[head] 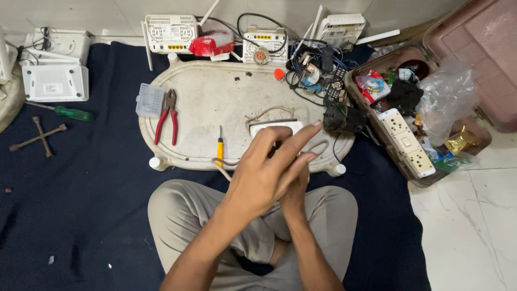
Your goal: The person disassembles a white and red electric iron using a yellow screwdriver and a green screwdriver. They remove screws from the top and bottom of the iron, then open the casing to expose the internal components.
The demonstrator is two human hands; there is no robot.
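the person is sitting cross-legged on a dark blue mat (97,215), leaning over a white oval tray (215,102) turned upside down as a work surface. both hands are meeting at the tray's near edge. the left hand (266,172) is lying on top, fingers stretched and loose toward one o'clock, not clenched — whether it is pinching anything underneath, i cannot tell. the right hand (296,191) is tucked beneath it, mostly hidden, so its grip cannot be told either.

a pale cable (319,146) is looping out just past the fingertips at about one o'clock from the left hand, touching or nearly touching them, and another stretch of it is trailing out at nine o'clock by the wrist. its visible run is lying roughly across the tray's near edge, left to right. straight ahead at twelve o'clock, just beyond the fingers, a white socket box (274,126) is sitting with its long side across the view; the left hand is the nearer one to it.

a yellow-handled screwdriver (219,146) is resting at ten o'clock, pointing away from the person, just beside the wrist. red-handled pliers (168,116) are lying well apart, farther at ten o'clock. a black motor-like part (343,118) is sitting at two o'clock — near, not touching.
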